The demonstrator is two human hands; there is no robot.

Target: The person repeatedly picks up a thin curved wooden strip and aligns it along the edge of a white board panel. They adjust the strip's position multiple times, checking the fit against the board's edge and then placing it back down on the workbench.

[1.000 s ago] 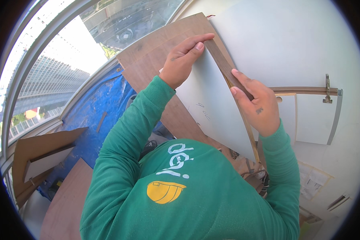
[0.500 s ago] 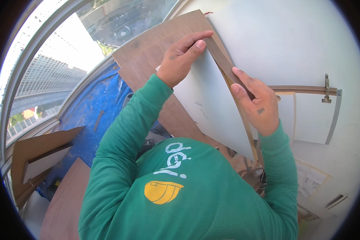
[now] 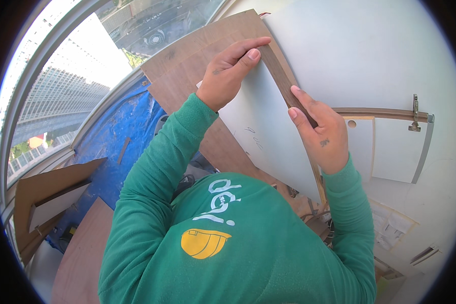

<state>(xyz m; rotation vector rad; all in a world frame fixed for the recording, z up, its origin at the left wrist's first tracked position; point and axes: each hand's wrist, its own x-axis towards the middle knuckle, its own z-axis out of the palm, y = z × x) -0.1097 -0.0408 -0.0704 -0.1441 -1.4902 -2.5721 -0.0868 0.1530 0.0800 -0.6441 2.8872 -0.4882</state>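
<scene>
A white panel point(image 3: 268, 119) with pencil marks on its face stands tilted in front of me. Along its upper right edge lies a dark wood-grain edging strip point(image 3: 280, 69). My left hand point(image 3: 227, 73) is closed around the strip's far end at the panel's top corner, index finger stretched across it and thumb on the panel side. Lower down, my right hand point(image 3: 323, 133) grips the strip and panel edge between thumb and fingers; its other fingers are partly hidden. Below that hand, the panel's bare tan edge point(image 3: 319, 185) shows.
Behind the panel stands a large plywood sheet point(image 3: 177, 68). At right, a metal clamp point(image 3: 415, 114) holds a brown strip on another white panel point(image 3: 397, 147). Blue sheeting point(image 3: 104, 137) covers the floor by the window, near cardboard point(image 3: 40, 185) and a plywood piece point(image 3: 88, 253).
The strip now sits closer against the panel edge, the gap near my right hand having narrowed. My right hand has shifted slightly left; my left hand has barely moved.
</scene>
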